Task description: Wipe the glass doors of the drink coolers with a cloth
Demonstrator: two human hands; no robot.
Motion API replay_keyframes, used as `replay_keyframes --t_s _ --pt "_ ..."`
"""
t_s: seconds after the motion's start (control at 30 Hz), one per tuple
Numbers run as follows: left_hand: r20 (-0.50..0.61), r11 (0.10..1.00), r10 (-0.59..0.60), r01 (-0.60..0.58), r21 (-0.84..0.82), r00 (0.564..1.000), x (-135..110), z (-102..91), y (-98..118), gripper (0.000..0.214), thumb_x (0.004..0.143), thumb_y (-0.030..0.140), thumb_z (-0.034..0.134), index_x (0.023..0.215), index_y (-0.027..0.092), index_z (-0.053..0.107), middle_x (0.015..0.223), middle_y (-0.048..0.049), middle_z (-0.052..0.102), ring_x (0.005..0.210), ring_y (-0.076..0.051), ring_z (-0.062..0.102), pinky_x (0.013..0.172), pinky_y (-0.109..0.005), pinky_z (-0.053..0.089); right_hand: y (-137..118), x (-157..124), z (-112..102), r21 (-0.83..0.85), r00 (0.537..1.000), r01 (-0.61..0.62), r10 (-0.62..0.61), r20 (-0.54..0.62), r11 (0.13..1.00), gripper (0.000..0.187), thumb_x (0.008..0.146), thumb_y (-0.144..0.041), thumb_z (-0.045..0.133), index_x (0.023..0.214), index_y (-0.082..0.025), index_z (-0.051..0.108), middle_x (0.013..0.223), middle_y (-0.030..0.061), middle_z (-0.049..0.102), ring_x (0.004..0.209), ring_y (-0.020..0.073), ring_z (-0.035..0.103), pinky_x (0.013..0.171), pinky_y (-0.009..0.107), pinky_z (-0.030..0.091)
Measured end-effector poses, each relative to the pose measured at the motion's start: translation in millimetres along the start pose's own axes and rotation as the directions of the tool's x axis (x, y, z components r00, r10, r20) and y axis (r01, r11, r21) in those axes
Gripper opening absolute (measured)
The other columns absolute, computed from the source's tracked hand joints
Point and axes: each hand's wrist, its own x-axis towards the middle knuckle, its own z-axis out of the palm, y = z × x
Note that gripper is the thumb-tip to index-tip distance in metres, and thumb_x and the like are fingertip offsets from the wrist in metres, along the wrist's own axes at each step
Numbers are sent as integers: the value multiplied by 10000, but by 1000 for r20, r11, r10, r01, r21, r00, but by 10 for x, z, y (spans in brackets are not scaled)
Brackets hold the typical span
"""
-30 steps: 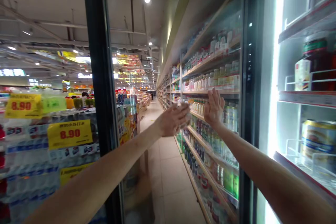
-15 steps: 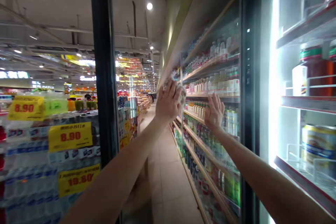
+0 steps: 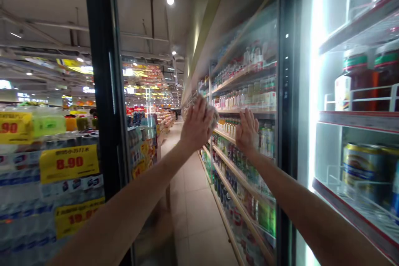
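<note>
My left hand (image 3: 195,126) presses a crumpled, light-coloured cloth (image 3: 213,117) against the glass door (image 3: 199,70), fingers laid over it. Much of the cloth is hidden behind the hand. My right hand (image 3: 247,131) rests with its palm toward the same glass, a little to the right, fingers stretched and holding nothing. Both arms reach forward from the lower corners. The door has a dark frame, with its left upright (image 3: 104,83) beyond my left arm and its right upright (image 3: 287,104) behind my right forearm.
On the right, a lit cooler holds dark-red bottles (image 3: 358,77) and yellow-topped cans (image 3: 361,166) on wire-railed shelves. Rows of drinks show in the glass. At left are stacked water bottles (image 3: 28,212) with yellow price signs (image 3: 69,163). A tiled aisle (image 3: 199,212) runs ahead.
The view has turned slightly right, so the door frame and shelves sit further left. My left hand with the cloth has shifted a little against the glass; my right hand stays flat.
</note>
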Motion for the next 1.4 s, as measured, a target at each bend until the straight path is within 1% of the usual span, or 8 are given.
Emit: replay_keyframes --t_s 0.1,0.3,0.5,0.7,0.9,1.1,1.27,1.4 --pt "113 937 348 -343 -63 931 -184 46 133 460 869 334 455 1291 151 437 1437 -154 366 1369 -301 254 1093 -469 268 1 -1 4 -4 1000 3 -3 2 1000 504 902 -282 297 1396 -205 358 1450 107 372 1366 207 288 1088 446 229" --pt "-38 973 -224 226 38 974 102 -113 -240 477 876 317 436 1320 144 415 1501 -178 213 1397 -340 136 1103 -564 179 6 0 16 -16 1000 1 0 5 1000 505 899 -294 287 1389 -204 368 1444 104 383 1360 207 301 1081 446 240" --pt "160 951 309 -301 -72 937 -247 -60 -10 445 869 340 458 1283 178 449 1460 -141 333 1381 -287 230 1101 -475 256 4 -2 27 -2 1000 0 0 -17 1000 499 897 -296 292 1375 -195 394 1438 108 391 1359 213 302 1077 444 242" --pt "-31 964 -257 259 56 966 -79 -142 -271 469 863 330 464 1303 173 420 1508 -168 198 1400 -340 120 1092 -572 196 16 -4 32 -1 1000 17 -17 -21 1000 511 886 -282 312 1386 -201 378 1434 111 396 1352 218 316 1075 444 250" --pt "159 918 397 -389 -80 904 -496 -8 106 406 882 369 424 1250 200 459 1447 -116 362 1386 -262 223 1109 -452 237 20 -5 40 19 1000 -6 6 -21 1000 508 880 -284 313 1374 -200 398 1431 113 400 1349 228 320 1073 466 248" --pt "-32 979 -192 194 69 981 -63 -119 -261 470 891 353 410 1321 165 402 1482 -177 264 1395 -321 164 1092 -558 193 16 -1 26 43 1000 -3 3 -12 999 513 882 -273 300 1381 -197 391 1428 120 401 1356 230 306 1079 482 238" --pt "150 916 398 -385 -112 905 -141 105 193 400 888 363 422 1247 198 486 1434 -102 388 1366 -271 270 1107 -475 234 70 -21 18 78 1000 9 -10 13 997 514 883 -267 306 1390 -213 372 1437 116 388 1366 229 288 1083 492 231" --pt "122 988 152 -148 -37 981 279 83 80 446 911 372 365 1305 176 437 1458 -111 346 1379 -270 236 1123 -517 175 142 -46 10 119 998 51 -55 33 992 510 893 -282 295 1395 -217 359 1435 116 391 1373 225 276 1093 496 221"
